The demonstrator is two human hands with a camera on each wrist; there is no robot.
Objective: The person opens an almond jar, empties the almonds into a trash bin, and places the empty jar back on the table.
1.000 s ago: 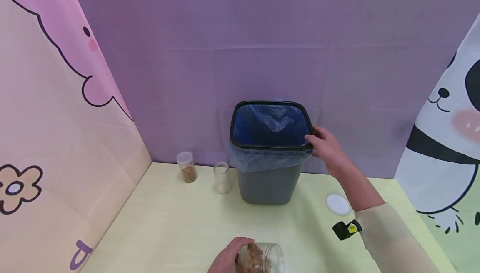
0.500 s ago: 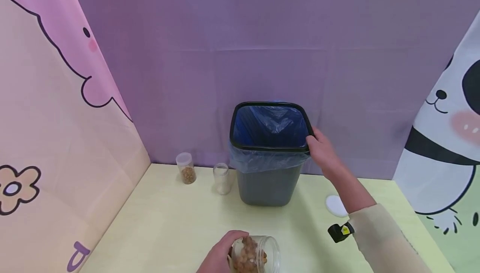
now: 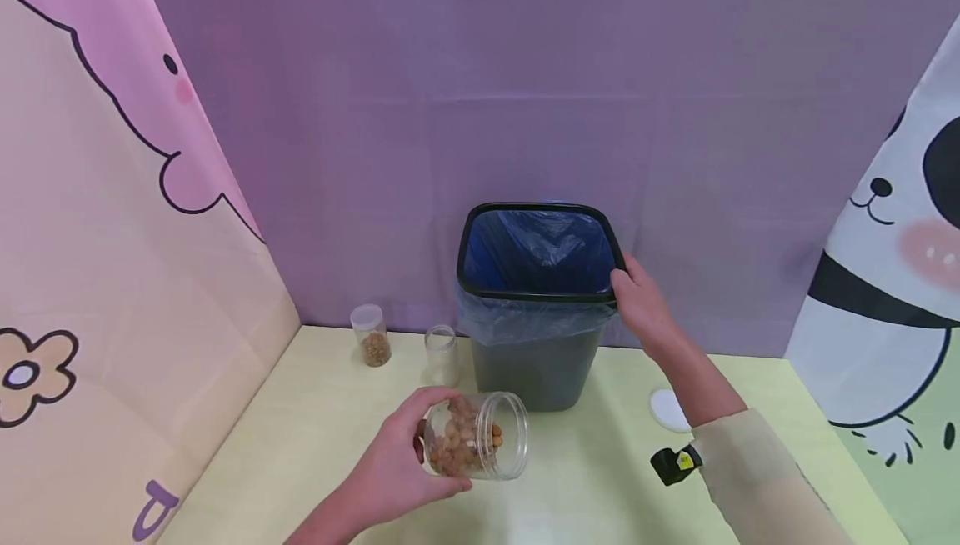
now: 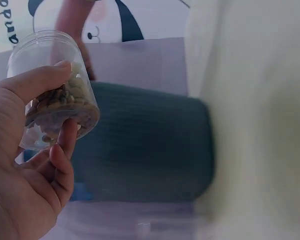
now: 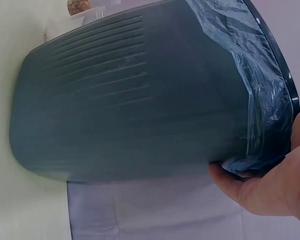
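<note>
My left hand (image 3: pixel 397 462) grips a clear plastic jar (image 3: pixel 480 437) that lies tipped on its side in the air, its open mouth facing right. Round brown nuts or snacks (image 3: pixel 453 441) fill part of it. In the left wrist view the thumb crosses the jar (image 4: pixel 45 47) and fingers curl under its base. A grey trash bin (image 3: pixel 536 370) with a black rim and blue liner (image 3: pixel 517 249) stands behind the jar, apart from it. My right hand (image 3: pixel 641 303) holds the bin's right rim; the right wrist view has the fingers (image 5: pixel 227 182) against the bin's wall and liner.
Left of the bin stand a lidded jar (image 3: pixel 371 337) with brown bits inside and a clear jar (image 3: pixel 442 357) that looks empty. A white round lid (image 3: pixel 670 410) lies right of the bin, partly behind the right forearm. A purple cloth wall (image 3: pixel 360 153) rises behind the table.
My left hand has lifted the jar up and a little left, toward the front of the bin, bringing more of both into view. The right hand has settled its grip on the rim.
</note>
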